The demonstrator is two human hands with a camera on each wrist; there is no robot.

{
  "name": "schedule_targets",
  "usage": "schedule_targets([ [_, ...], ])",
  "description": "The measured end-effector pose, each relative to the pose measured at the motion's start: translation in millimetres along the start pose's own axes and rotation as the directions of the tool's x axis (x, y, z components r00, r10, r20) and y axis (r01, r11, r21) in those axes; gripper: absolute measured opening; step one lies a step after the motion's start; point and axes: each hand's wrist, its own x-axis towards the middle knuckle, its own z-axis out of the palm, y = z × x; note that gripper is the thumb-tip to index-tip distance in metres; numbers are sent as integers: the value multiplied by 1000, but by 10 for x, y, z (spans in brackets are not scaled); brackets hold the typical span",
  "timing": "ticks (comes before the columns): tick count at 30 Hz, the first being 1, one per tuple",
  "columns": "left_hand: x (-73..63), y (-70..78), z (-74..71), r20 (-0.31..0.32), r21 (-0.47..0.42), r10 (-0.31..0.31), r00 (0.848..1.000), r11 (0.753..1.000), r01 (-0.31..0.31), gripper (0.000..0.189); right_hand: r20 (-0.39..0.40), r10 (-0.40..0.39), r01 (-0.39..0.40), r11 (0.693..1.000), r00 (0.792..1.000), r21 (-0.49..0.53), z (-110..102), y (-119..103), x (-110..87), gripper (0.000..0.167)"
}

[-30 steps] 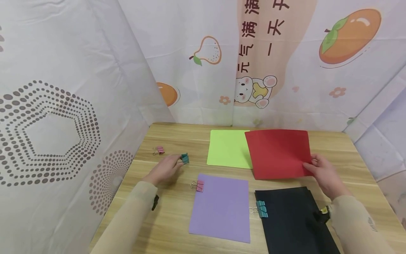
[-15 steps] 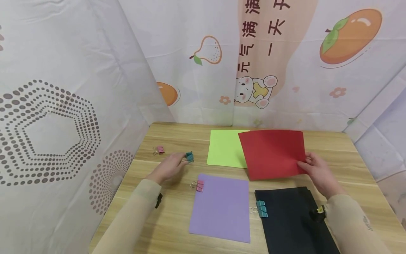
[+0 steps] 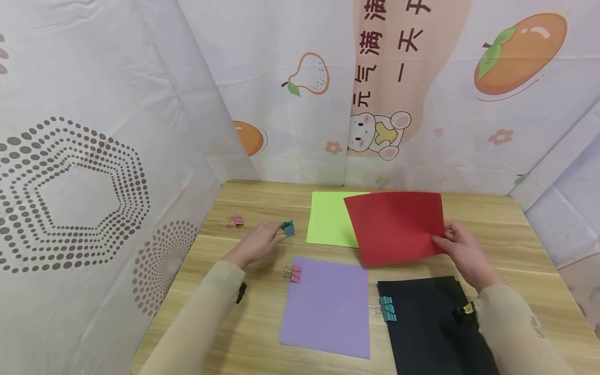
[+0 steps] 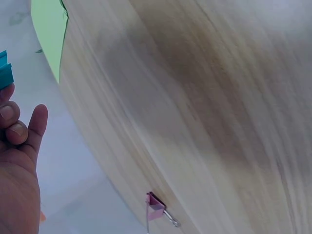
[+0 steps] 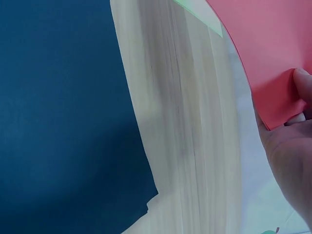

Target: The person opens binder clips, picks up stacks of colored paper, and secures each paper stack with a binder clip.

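Observation:
My left hand (image 3: 258,242) pinches a teal binder clip (image 3: 288,228) by its wire handles, left of the yellow-green paper (image 3: 330,219). In the left wrist view the clip (image 4: 5,72) shows only partly at the edge. Red paper (image 3: 398,226) is held at its right edge by my right hand (image 3: 464,252), thumb on the near face and fingers behind. This paper is raised and tilted, and it overlaps the right part of the yellow-green paper in the head view. The right wrist view shows the thumb (image 5: 303,87) pressing the red paper (image 5: 273,53) near its corner.
Purple paper (image 3: 325,312) with a pink binder clip (image 3: 296,274) lies at the front middle. To its right is black paper (image 3: 426,312) bearing a teal binder clip (image 3: 387,309). A loose pink clip (image 3: 237,221) sits at the back left of the wooden table (image 3: 262,198).
My left hand has moved right with the teal binder clip, nearer the yellow-green paper. My right hand has shifted left, carrying the red paper further over it. The purple and black papers stay put.

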Motion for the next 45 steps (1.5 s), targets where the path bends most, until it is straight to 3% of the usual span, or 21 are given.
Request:
schedule_targets([
  [6, 49, 91, -32, 14, 13, 13, 1000, 1000, -13, 44, 11, -3, 4, 999, 1000, -33, 26, -11, 38, 31],
  [19, 147, 270, -80, 2, 26, 57, 998, 998, -57, 37, 26, 11, -9, 997, 1000, -77, 147, -164, 53, 38],
  [31, 223, 396, -66, -26, 12, 92, 995, 996, -92, 30, 46, 0, 2, 999, 999, -41, 235, -151, 89, 37],
  [45, 270, 516, -71, -47, -9, 144, 988, 989, -145, 26, 73, -71, 69, 997, 995, 26, 349, -169, 119, 27],
])
